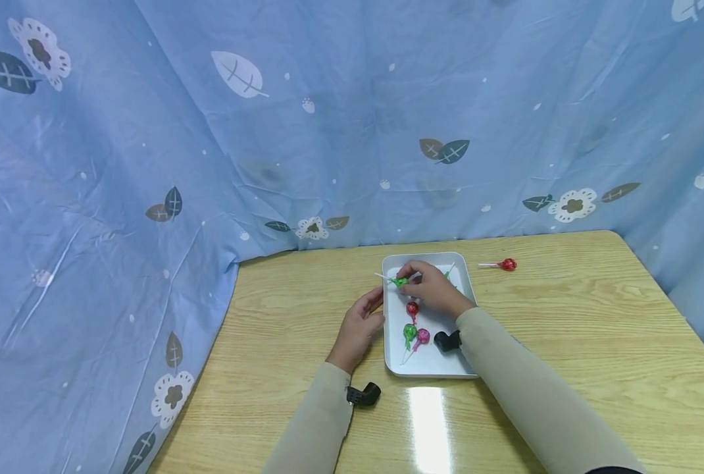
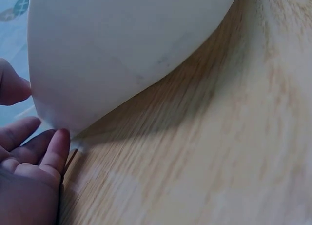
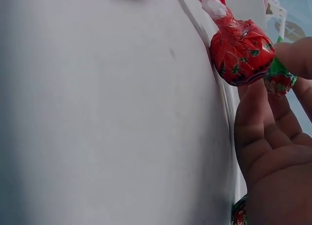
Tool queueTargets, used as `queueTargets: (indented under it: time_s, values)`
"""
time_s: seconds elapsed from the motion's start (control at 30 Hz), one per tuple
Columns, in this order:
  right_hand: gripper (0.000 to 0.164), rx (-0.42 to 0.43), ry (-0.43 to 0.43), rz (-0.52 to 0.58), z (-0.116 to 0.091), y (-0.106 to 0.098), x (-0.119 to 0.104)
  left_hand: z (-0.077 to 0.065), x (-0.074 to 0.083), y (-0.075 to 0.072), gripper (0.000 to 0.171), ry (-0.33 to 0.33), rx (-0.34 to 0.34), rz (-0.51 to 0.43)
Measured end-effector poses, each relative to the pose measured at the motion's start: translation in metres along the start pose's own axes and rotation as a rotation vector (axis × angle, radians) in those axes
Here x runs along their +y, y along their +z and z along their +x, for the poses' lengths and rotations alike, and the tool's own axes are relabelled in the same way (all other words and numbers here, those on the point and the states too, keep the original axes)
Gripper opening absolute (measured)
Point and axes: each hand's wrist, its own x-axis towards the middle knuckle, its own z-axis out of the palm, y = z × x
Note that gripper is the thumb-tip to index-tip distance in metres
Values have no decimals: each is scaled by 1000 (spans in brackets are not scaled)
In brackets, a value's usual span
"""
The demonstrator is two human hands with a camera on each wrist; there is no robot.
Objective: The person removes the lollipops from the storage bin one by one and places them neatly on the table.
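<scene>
My right hand (image 1: 431,288) is over the far part of a white tray (image 1: 396,368) and pinches a green-wrapped lollipop (image 1: 400,281), whose white stick points left past the rim. In the right wrist view that lollipop (image 3: 280,79) shows between thumb and fingers, partly behind a red lollipop (image 3: 242,54). My left hand (image 1: 358,331) rests at the tray's left side, its fingertips (image 2: 59,139) against the outer wall. Inside the tray lie the red lollipop (image 1: 412,308), a green one (image 1: 410,332) and a pink one (image 1: 423,336). Another green lollipop (image 1: 448,272) is partly hidden behind my right hand.
One red lollipop (image 1: 508,264) lies on the wooden table (image 1: 565,316), to the right of the tray, its stick pointing left. A blue curtain (image 1: 340,131) with leaf and flower prints hangs along the table's back and left edges.
</scene>
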Motion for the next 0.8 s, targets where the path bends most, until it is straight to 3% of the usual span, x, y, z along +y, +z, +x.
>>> queueTargets:
  time_s: [0.8]
  values:
    - [25,95,-24,25,-1,-7,-3,1,2,-2,62,-13,7,0]
